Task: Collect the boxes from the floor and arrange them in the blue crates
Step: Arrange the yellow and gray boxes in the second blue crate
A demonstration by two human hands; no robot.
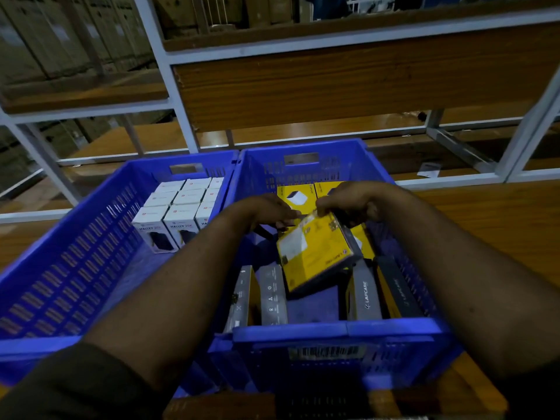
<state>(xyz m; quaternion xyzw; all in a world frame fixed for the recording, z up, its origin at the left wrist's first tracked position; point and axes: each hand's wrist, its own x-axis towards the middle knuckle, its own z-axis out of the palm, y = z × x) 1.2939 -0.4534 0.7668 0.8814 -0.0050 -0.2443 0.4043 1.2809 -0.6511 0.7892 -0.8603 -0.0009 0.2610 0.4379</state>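
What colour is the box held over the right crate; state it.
Yellow, with a dark edge: the box, gripped by both hands over the right blue crate. Head view, the only one.

Dim, bluish cast; soft blur; wide-angle bending at edges.

Two bare forearms in view, entering from 7 o'clock and 4 o'clock. Left hand [269, 212] and right hand [348, 204] uncovered: no gloves, rings or watch discernible. Wrists bare, no bands. Dark sleeve [69, 386] on left arm at 7 o'clock, plain fabric, cuff ending near elbow; exact colour uncertain in dim light, no markings legible. Right arm bare along its whole visible length; dark patch at 4 o'clock edge, sleeve or shadow undetermined.
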